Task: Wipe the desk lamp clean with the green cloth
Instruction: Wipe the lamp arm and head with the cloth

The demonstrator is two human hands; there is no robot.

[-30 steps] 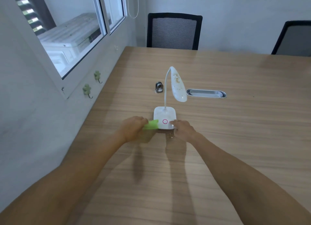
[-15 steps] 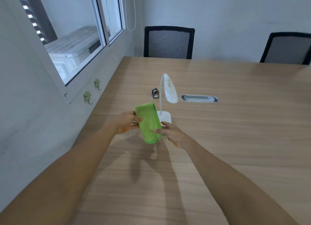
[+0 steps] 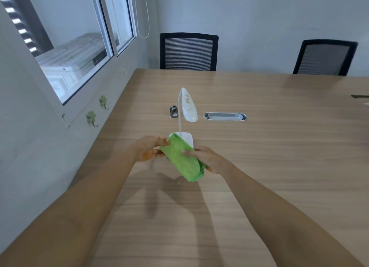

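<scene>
Both our hands hold one green cloth above the table, just in front of one white desk lamp.

We count one green cloth, folded into a long pad; one desk lamp, its head speckled with brownish spots and its base partly hidden behind the cloth; one small metal object beside the lamp's neck; one oval cable slot in the wooden table; two black mesh chairs at the far edge; and two green clover-shaped hooks on the wall under the window. Our left hand pinches the cloth's upper left edge, fingers closed on it; our right hand clasps its lower right side, thumb across the top. Both forearms reach forward. We can read no writing anywhere.
</scene>
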